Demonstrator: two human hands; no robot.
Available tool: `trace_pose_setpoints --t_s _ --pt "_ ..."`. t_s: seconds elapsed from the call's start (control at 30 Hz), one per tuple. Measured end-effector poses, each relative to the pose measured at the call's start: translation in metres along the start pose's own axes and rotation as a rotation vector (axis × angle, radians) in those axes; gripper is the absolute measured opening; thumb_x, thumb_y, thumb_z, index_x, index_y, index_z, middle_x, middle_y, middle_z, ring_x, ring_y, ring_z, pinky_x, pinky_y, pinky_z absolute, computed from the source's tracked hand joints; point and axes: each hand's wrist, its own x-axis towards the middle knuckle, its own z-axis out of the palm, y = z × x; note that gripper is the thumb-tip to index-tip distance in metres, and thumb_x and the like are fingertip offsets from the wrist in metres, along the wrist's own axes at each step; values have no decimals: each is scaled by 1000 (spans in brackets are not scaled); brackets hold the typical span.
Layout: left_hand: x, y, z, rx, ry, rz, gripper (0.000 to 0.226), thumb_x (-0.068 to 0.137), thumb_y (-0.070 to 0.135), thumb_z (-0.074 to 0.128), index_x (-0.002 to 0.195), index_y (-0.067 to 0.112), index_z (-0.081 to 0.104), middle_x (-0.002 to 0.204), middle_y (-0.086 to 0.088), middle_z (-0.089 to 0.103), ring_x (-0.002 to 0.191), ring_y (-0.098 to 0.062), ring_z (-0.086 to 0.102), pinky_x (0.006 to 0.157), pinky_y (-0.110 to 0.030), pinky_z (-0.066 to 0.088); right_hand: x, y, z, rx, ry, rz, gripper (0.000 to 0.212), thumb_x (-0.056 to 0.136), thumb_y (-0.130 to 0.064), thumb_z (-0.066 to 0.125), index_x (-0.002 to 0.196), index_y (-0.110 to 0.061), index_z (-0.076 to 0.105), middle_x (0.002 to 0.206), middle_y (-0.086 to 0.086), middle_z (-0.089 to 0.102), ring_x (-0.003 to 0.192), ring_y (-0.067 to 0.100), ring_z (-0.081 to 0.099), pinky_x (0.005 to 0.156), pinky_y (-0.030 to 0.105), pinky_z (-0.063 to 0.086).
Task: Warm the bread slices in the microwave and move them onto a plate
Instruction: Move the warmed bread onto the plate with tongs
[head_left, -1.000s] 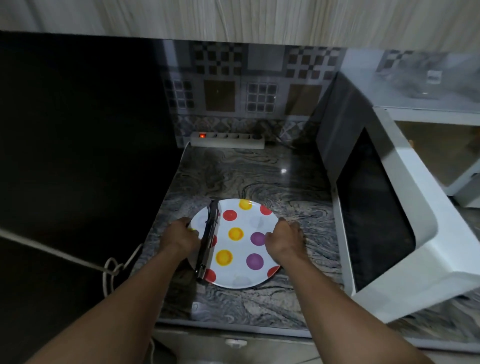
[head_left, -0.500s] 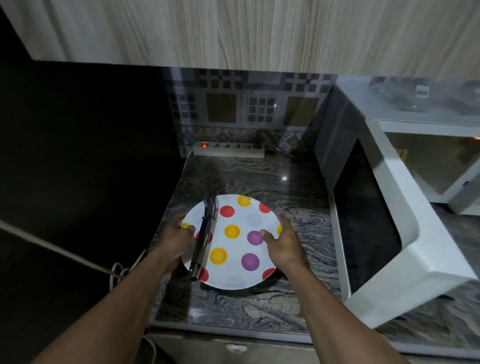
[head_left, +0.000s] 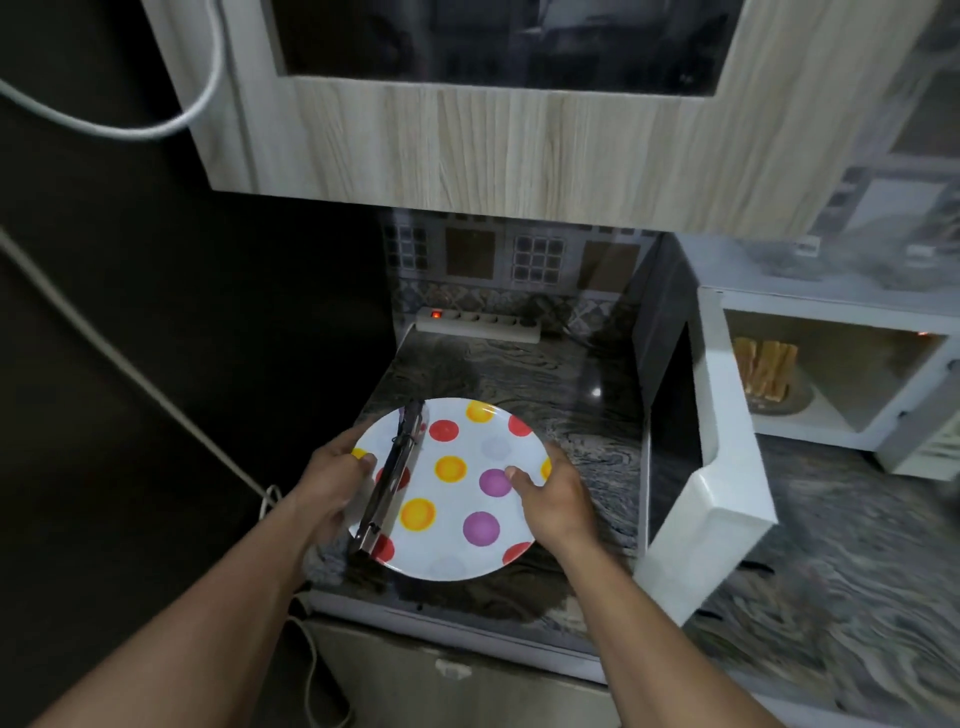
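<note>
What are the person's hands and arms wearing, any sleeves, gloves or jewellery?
The left hand and right hand are gloveless; no ring, watch or bracelet shows. The left arm and right arm are uncovered to the frame's edge, with no sleeve in view.

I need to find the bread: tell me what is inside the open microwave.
Browned bread slices lean together on a round dish inside the microwave. The open door hides the cavity's left edge.

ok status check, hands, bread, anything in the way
Left hand and right hand grip the plate by its rim, tongs lying on it. Bread slices in the microwave, not yet plated. Open door stands between.
</note>
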Motion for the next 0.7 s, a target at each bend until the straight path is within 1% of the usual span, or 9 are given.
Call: trace_pose_setpoints --t_s 0.1,0.2,0.23,0.33,0.43,0.5,0.57,0.63,0.7 --pt "-33 4 -5 -27 54 -12 44 100 -6 41 126 22 62 114 -14 68 96 -32 65 72 -33 54 -20 -5 -11 -15 -41 -37 41 93 -26 69 133 -26 58 114 -5 71 101 18 66 80 29 51" --pt "-63 5 -14 -49 101 -45 43 100 -3 44 131 23 59 110 -13 69 95 -33 68 82 -46 58 -40 -7 -18 -53 -83 -69 45 91 -36 69 134 -33 56 114 -14 70 103 15 67 86 37 56" --pt "-74 6 -17 -55 106 -59 44 100 -2 44 133 24 57 109 -13 69 94 -33 69 80 -47 58 -48 -8 -21 -62 -91 -79 47 90 -38 69 135 -35 55 114 -16 70 103 14 67 86 37 57" --pt "-110 10 -22 -65 91 -69 45 100 -3 42 136 23 54 108 -10 66 92 -30 67 71 -40 57 -71 -8 -29 -66 -99 -101 52 87 -41 70 136 -38 53 115 -18 70 103 12 66 88 39 57" --pt "-138 13 -26 -47 91 -50 46 100 -4 42 137 21 53 113 -12 66 96 -31 67 78 -41 58 -93 -10 -38 -40 -99 -120 46 87 -36 70 131 -37 58 110 -18 71 100 10 67 85 39 58" --pt "-154 13 -27 -58 79 -38 46 100 -3 42 139 19 52 118 -13 65 93 -30 68 70 -37 60 -109 -15 -46 -46 -85 -131 39 89 -35 70 127 -37 60 106 -18 71 97 10 67 78 32 56" --pt "-172 15 -26 -67 64 -16 44 100 -3 42 139 17 50 118 -13 65 85 -26 69 55 -31 59 -125 -19 -55 -61 -61 -149 37 89 -34 69 124 -37 61 106 -17 70 97 12 67 78 32 55" --pt "-188 17 -24 -78 54 5 42 100 -5 41 133 17 53 108 -12 67 71 -23 71 49 -28 57 -141 -23 -66 -57 -35 -154 34 89 -33 70 122 -35 61 106 -13 70 97 15 67 82 36 56" --pt "-207 17 -21 -80 38 22 43 100 -6 41 129 22 55 99 -9 68 61 -19 72 49 -29 57 -161 -27 -77 -58 -13 -149 30 90 -31 70 118 -31 61 104 -10 69 95 17 66 81 35 55"
